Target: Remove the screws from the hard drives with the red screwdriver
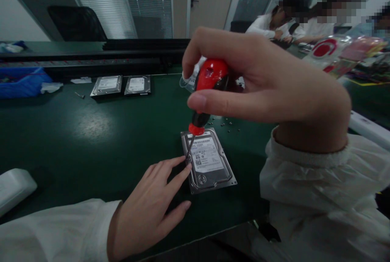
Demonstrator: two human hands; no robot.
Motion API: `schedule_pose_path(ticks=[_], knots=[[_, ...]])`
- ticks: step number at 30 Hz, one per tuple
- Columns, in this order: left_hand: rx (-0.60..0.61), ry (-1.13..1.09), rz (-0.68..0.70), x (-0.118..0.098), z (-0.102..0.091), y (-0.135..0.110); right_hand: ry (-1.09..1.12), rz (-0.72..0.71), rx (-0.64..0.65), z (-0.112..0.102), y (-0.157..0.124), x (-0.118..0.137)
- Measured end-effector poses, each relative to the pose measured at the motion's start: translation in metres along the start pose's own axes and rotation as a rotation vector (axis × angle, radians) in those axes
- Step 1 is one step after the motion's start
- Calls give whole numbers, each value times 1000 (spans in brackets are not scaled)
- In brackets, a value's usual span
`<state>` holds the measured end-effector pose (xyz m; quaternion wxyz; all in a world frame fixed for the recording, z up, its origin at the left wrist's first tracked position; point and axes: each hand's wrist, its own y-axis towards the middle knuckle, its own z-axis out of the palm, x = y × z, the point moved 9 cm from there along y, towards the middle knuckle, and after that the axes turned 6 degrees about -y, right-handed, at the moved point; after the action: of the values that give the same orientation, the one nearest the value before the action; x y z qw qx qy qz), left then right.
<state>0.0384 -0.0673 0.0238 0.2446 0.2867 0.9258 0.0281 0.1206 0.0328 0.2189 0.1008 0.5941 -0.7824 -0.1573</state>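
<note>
A hard drive [210, 160] lies label up on the green table, a little right of the middle. My right hand [258, 79] is wrapped around the red and black handle of a screwdriver [210, 79]. The shaft slants down to the left, and its tip meets the drive's left edge. My left hand [152, 205] rests at that same edge with fingers stretched out, two fingertips beside the screwdriver tip. Whether a screw sits under the tip is hidden. Several tiny screws [224, 124] are scattered just beyond the drive.
Two more hard drives [106, 85] [137, 85] lie at the back left near a blue bin [21, 82]. A white object [15, 189] is at the left edge. Clear plastic packaging [338, 53] stands at the right. Other people sit at the back right.
</note>
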Motion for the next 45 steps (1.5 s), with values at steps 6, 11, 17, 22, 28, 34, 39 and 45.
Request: schedule_pose_path(ticks=[6, 11, 17, 22, 28, 34, 39, 45], knots=[[-8, -1, 8, -1, -2, -1, 22, 35, 1, -1, -1, -2], [-25, -1, 17, -1, -3, 0, -15, 47, 11, -2, -2, -4], [-13, -9, 4, 0, -1, 0, 25, -1, 34, -2, -4, -2], [-30, -19, 13, -1, -3, 1, 19, 82, -46, 0, 3, -3], [-39, -4, 17, -1, -4, 0, 65, 69, -104, 3, 9, 9], [-46, 34, 30, -2, -3, -1, -67, 150, -129, 8, 6, 18], [-72, 42, 36, -1, -4, -1, -132, 370, -192, 9, 3, 6], [-90, 57, 54, -1, -4, -2, -178, 511, -198, 9, 4, 5]])
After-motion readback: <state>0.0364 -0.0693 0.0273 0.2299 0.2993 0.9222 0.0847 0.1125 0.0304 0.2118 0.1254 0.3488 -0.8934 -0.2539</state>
